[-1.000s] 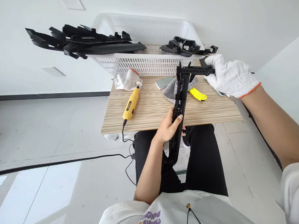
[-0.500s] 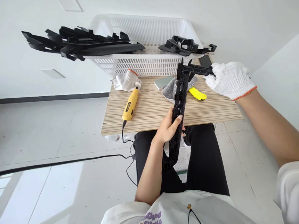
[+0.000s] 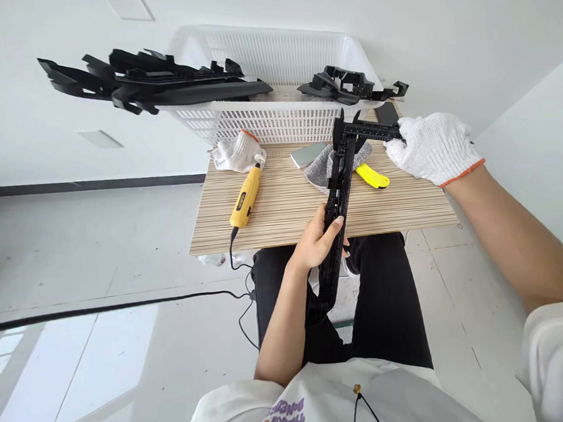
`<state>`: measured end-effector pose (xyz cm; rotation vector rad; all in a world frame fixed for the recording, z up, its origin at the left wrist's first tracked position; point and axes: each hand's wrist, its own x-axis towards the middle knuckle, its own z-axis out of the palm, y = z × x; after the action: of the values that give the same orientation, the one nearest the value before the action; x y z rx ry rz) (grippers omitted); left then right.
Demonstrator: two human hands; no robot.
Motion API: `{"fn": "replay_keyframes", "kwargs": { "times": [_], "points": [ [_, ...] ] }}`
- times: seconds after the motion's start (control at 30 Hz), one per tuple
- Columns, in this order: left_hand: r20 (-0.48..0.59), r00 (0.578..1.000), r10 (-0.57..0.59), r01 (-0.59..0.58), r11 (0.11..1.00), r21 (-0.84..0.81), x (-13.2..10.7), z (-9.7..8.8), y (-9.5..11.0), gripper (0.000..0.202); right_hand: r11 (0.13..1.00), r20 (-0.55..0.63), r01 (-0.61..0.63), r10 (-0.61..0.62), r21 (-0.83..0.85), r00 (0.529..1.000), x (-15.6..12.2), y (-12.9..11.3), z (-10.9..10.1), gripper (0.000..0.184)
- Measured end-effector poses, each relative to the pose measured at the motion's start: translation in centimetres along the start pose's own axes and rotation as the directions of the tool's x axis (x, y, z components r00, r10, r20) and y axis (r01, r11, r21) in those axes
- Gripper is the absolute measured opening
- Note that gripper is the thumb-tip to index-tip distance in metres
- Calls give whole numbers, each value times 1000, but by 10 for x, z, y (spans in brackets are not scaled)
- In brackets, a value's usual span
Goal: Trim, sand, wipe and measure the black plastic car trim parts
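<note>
My bare left hand (image 3: 317, 239) is closed around the middle of a long black plastic trim piece (image 3: 339, 189), which slants from my lap up over the table. In a white knit glove with an orange cuff, my right hand (image 3: 434, 148) grips the end of a black caliper (image 3: 372, 131). The caliper's jaws sit around the upper end of the trim piece. Whether they touch both its sides I cannot tell. Under the piece lie a grey cloth (image 3: 318, 170) and a yellow-handled cutter (image 3: 372, 177).
A white plastic basket (image 3: 273, 121) at the back holds black plastic parts (image 3: 152, 84) jutting past its left side. A yellow corded rotary tool (image 3: 247, 197), a white glove (image 3: 237, 154) and a grey-green flat block (image 3: 308, 155) lie on the wooden table (image 3: 282, 217).
Almost nothing differs. Both hands keep their grip, and the caliper stays at the upper end of the trim piece.
</note>
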<state>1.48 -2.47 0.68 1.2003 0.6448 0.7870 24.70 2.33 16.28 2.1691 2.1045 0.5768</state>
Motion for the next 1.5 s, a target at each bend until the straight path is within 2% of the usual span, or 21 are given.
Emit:
{"fn": "replay_keyframes", "kwargs": {
  "times": [0.27, 0.47, 0.57, 0.67, 0.77, 0.9, 0.97, 1.13, 1.27, 1.37, 1.5],
  "points": [
    [1, 1000, -6, 6, 1000, 1, 0, 0, 0, 43, 1000, 1, -4, 4, 8, 1000, -1, -1, 0, 44],
    [-3, 1000, 0, 0, 1000, -16, 0, 0, 1, 41, 996, -144, -82, 86, 33, 986, -5, -1, 6, 47],
    [-9, 1000, -1, 1, 1000, -9, 0, 0, 1, 42, 997, -180, -72, 77, 36, 981, -13, -5, 7, 47],
    [-14, 1000, 6, -6, 1000, -2, 0, 0, 2, 41, 996, -216, -47, 62, 77, 974, -23, -11, 6, 58],
    [-6, 1000, 9, -9, 1000, -5, 0, 0, 2, 41, 980, -230, -61, 104, 188, 968, -33, -15, 1, 71],
    [-6, 1000, 6, -6, 1000, -12, 0, 0, 2, 42, 977, -224, -81, 125, 196, 966, -48, -19, -3, 57],
    [-9, 1000, 4, -4, 1000, -11, 0, -1, 2, 43, 986, -220, -61, 95, 156, 971, -57, -21, 0, 51],
    [-8, 1000, 7, -7, 1000, -1, 0, -1, 2, 43, 988, -187, 104, -80, 118, 979, -73, -26, 23, 65],
    [-26, 1000, 6, -6, 1000, 8, 0, -1, 0, 43, 976, -201, 187, -162, 113, 966, -74, -27, 42, 61],
    [-32, 999, 3, -2, 1000, 24, 0, -2, -1, 45, 970, -216, 220, -195, 102, 957, -74, -25, 45, 61],
    [-38, 999, 4, -3, 1000, 25, 0, -1, 0, 45, 965, -145, 208, -186, 157, 972, -75, -23, 39, 65]
  ]
}}
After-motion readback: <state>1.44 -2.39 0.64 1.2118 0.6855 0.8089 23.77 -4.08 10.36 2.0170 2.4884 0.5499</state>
